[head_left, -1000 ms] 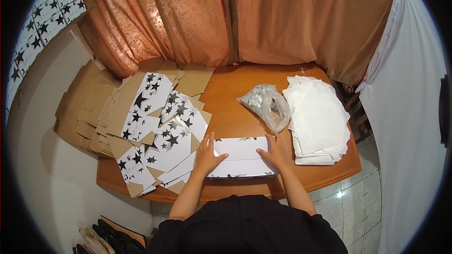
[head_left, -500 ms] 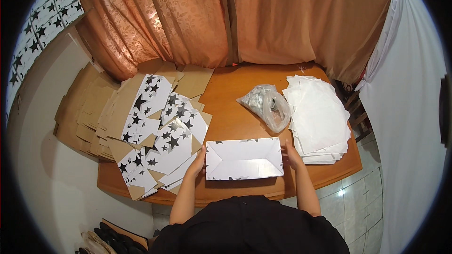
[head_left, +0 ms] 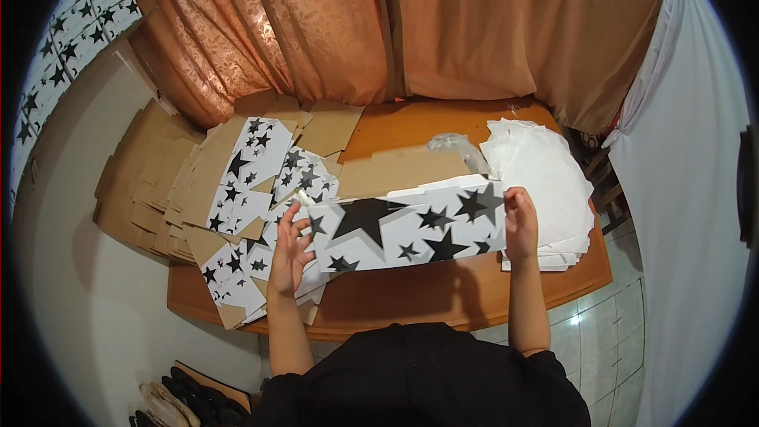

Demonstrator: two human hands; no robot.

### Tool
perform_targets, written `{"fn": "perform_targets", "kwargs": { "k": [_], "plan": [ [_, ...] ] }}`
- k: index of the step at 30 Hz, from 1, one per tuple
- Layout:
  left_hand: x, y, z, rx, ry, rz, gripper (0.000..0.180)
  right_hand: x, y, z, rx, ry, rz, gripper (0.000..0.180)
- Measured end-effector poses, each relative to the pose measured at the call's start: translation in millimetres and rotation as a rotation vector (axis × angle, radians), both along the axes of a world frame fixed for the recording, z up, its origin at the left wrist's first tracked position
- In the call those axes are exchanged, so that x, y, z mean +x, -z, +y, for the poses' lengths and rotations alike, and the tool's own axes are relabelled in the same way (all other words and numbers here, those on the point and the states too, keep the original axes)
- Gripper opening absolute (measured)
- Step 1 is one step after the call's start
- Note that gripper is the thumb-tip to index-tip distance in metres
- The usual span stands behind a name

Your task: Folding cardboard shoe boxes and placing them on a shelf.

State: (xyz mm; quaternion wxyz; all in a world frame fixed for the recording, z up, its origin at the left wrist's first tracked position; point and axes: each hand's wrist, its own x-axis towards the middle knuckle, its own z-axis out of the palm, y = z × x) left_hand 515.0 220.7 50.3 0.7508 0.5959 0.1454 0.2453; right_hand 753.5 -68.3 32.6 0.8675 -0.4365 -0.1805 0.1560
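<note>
- We hold a star-printed cardboard box blank up over the near middle of the counter, printed side toward us, brown flaps standing up behind its far edge.
- Left hand: at the blank's left end, fingers spread and half-curled; we cannot tell whether the grip is clenched on the edge or just resting against it.
- Right hand: grip pinched on the right end, thumb on the printed face.
- Doing this step well, as we judge it: support both ends evenly so the long panel doesn't sag or twist, keep fingers off the score lines, and fold along the creases rather than across the print.
- Left of us: a loose heap of star-printed blanks, overlapping, some brown side up, part of it spilling past the counter's left edge.
- Farther left: a stack of plain brown cardboard sheets.
- Right: a stack of white sheets on the counter's right end; a crumpled clear plastic bag just beside it, partly hidden by the blank.
- Counter is orange-brown wood with a rounded near edge.
- Room: orange patterned curtains along the far side, a white cloth hanging at right, tiled floor near right, dark shoes on the floor near left.
</note>
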Motion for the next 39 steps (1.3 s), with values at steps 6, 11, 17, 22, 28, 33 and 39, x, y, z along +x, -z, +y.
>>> {"fn": "perform_targets", "kwargs": {
  "k": [6, 11, 17, 22, 28, 33, 39],
  "plan": [
    [-9, 59, -11, -0.062, 0.021, 0.300, 0.055, -21, 64, 4, -0.122, 0.018, 0.169, 0.019],
    [-16, 141, -40, 0.432, -0.172, 0.454, 0.037, -44, 144, -7, -0.464, 0.069, 0.101, 0.026],
    [-23, 165, -62, 0.059, -0.221, 0.256, 0.071, -62, 157, -6, -0.484, -0.030, 0.123, 0.068],
    [-17, 143, -65, 0.344, -0.104, 0.500, 0.066, -66, 144, -2, -1.038, 0.081, -0.497, 0.078],
    [-11, 146, -73, 0.515, -0.282, 0.471, 0.053, -62, 125, 7, -1.056, 0.108, -0.493, 0.071],
    [-35, 140, -66, 1.102, -0.249, 0.241, 0.035, -82, 123, -16, -1.132, 0.230, -0.779, 0.062],
    [-34, 146, -63, 1.286, -0.031, 0.267, 0.019, -103, 132, -32, -1.109, 0.188, -1.075, 0.038]
  ]
}}
